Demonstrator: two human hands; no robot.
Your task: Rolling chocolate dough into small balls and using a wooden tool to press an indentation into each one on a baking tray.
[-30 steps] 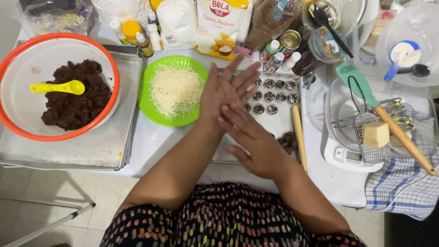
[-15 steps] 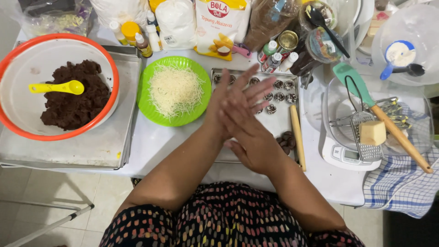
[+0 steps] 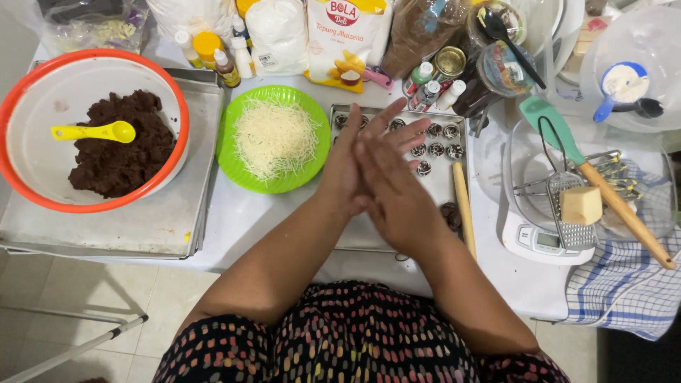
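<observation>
Biggest risk I can see: whatever sits between those palms could squash flat or slip out and drop onto the baking tray (image 3: 440, 186), knocking the small dark dough balls in paper cups (image 3: 435, 150) lined up along its far end, since the hands hover right over them. The left hand (image 3: 345, 164) and right hand (image 3: 394, 186) are pressed palm to palm, fingers stretched out flat rather than curled; I honestly can't tell if a lump of dough is trapped in there, nothing peeks out. A wooden stick (image 3: 463, 206) lies along the tray's right edge, near enough to get bumped too. The dark brown dough (image 3: 117, 152) itself looks crumbly and moist, heaped in the orange-rimmed bowl (image 3: 28, 85) at the worktop's left end with a yellow spoon (image 3: 96, 132) resting on it. The green plate of shredded cheese (image 3: 273, 138) sits between bowl and tray.
</observation>
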